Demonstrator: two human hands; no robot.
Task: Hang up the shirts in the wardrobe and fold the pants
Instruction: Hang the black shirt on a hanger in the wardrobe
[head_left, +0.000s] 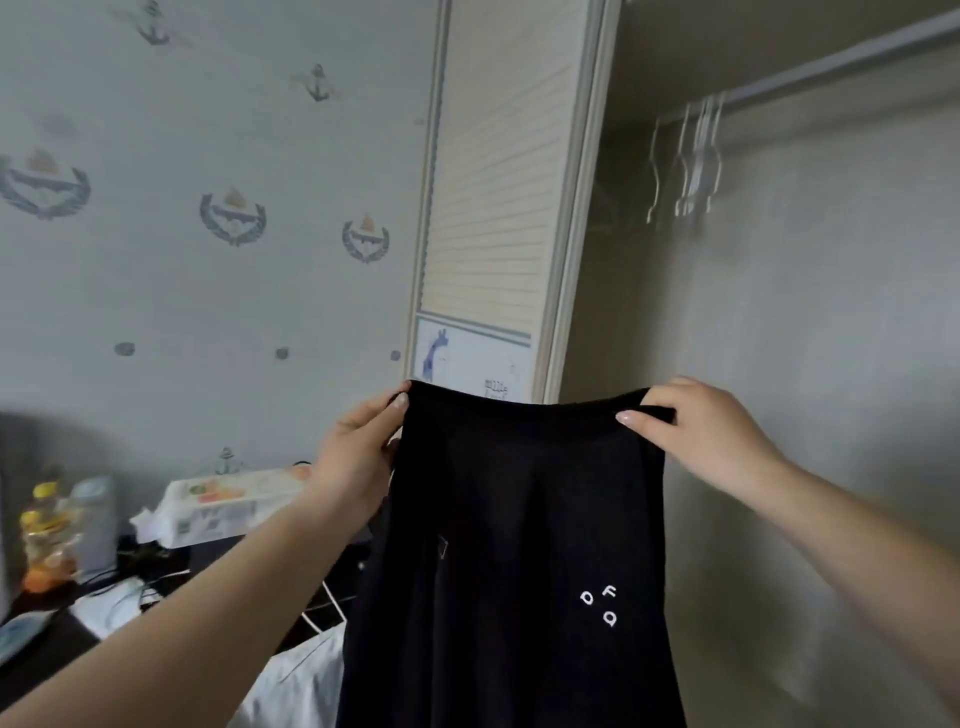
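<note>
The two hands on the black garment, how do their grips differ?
The left hand holds the black fabric garment at its top left corner, thumb up along the edge, palm side-on. The right hand grips the top right corner from above, fingers curled over the hem, slightly higher. Both hold it spread and hanging.

We read three small white letters, "D", "F" and "Q", on the black garment (514, 545), below and inward of where our right hand (696, 431) grips its top edge. Print on the wipes pack (228, 506), left of our left hand (358, 457), is too blurred to read.
</note>
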